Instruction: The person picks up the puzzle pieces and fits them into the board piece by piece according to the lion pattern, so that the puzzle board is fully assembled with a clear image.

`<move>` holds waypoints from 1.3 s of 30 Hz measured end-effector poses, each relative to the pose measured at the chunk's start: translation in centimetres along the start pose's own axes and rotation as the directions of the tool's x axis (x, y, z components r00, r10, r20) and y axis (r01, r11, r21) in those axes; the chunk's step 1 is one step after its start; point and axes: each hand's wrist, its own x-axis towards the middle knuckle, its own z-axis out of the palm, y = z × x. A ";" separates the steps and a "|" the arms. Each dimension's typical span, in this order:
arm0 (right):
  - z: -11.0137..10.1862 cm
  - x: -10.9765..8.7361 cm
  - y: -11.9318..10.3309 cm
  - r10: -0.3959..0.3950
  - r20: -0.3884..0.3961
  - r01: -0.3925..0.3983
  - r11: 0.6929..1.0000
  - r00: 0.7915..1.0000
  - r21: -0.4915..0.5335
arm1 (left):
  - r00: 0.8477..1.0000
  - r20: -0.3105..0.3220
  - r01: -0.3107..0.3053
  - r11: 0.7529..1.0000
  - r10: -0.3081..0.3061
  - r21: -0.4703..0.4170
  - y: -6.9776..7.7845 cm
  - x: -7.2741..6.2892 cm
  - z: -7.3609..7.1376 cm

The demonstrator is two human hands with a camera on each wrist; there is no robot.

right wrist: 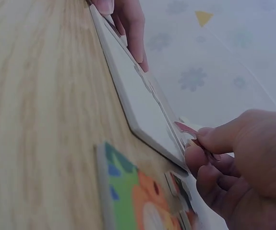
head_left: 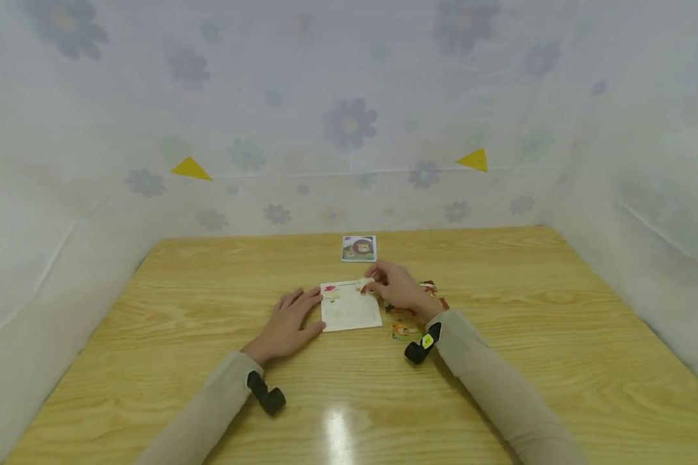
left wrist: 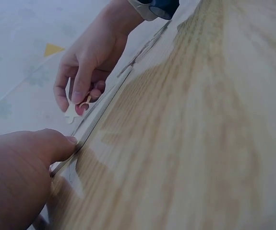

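A white square puzzle board [head_left: 351, 316] lies on the wooden table. At its upper left sits one puzzle piece [head_left: 331, 295] with a pink patch. My left hand [head_left: 291, 326] rests at the board's left edge, its fingers extended and the thumb [left wrist: 61, 146] touching the rim. Over the board's upper right corner, my right hand [head_left: 400, 287] pinches another puzzle piece [right wrist: 188, 128] between thumb and fingers. That piece shows red and cream parts; the fingertips hide some of it. Whether it touches the board, I cannot tell.
Several loose puzzle pieces [head_left: 406, 330] lie right of the board, partly under the right hand and wrist. A square picture card [head_left: 359, 248] with a lion lies behind the board. Patterned white sheeting [head_left: 349, 84] surrounds the table's back and sides.
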 end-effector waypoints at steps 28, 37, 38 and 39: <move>3.3 2.9 -2.1 0.018 -0.040 -0.019 0.999 0.999 -0.035 | 1.000 0.005 0.012 1.000 -0.012 0.010 -0.3 0.1 0.2; 2.4 4.2 -3.6 0.162 0.062 -0.157 0.984 0.985 -0.090 | 1.000 -0.014 0.003 1.000 -0.003 0.016 -0.2 0.2 0.2; 2.4 4.3 -3.7 0.180 0.066 -0.174 0.981 0.982 -0.087 | 1.000 -0.012 0.003 1.000 -0.003 0.013 -0.1 0.2 0.2; 2.3 4.3 -3.7 0.193 0.066 -0.187 0.978 0.979 -0.090 | 1.000 -0.010 0.004 1.000 -0.004 0.009 0.0 0.2 0.2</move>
